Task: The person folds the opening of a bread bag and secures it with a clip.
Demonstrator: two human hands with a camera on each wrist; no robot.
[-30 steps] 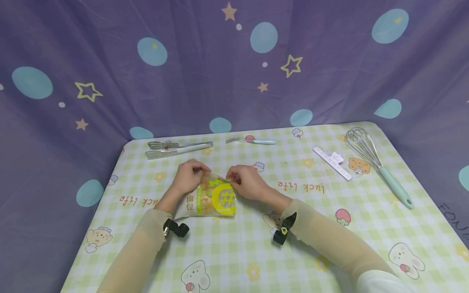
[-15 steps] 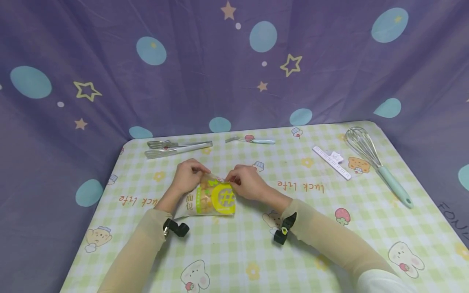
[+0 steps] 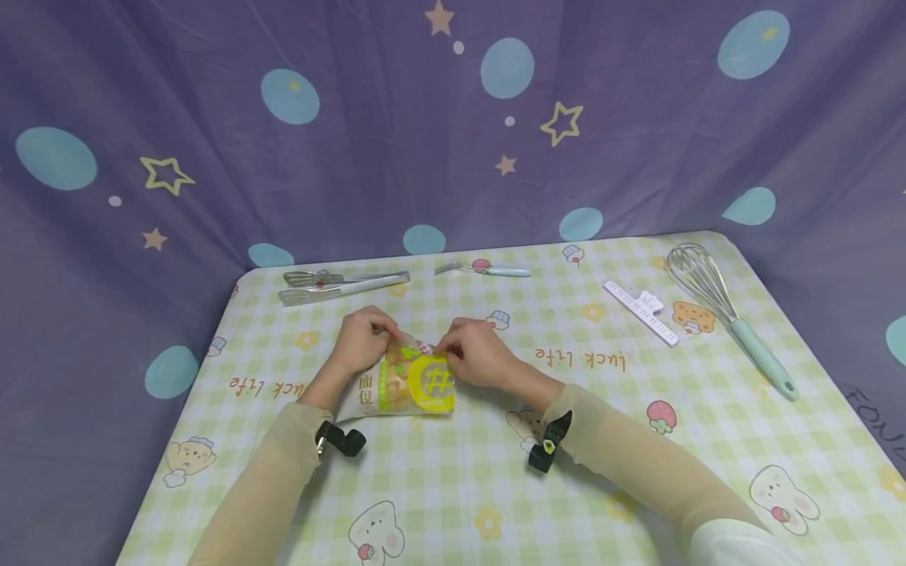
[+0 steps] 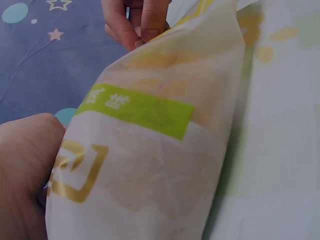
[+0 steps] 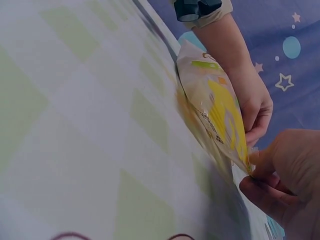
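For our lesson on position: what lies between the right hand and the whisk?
The white clip, nearer the whisk than the right hand; the head view shows it.

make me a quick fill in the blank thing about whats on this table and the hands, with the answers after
1. The hand nearer the whisk, the person's ____ one, pinches the edge of the bag.
2. The big ring printed on the bag is bright ____.
3. In the head view, the tongs lie to the ____ of the small utensil with the pale blue handle.
4. The whisk's handle is a pale minty ____.

Missing words: right; yellow; left; green.
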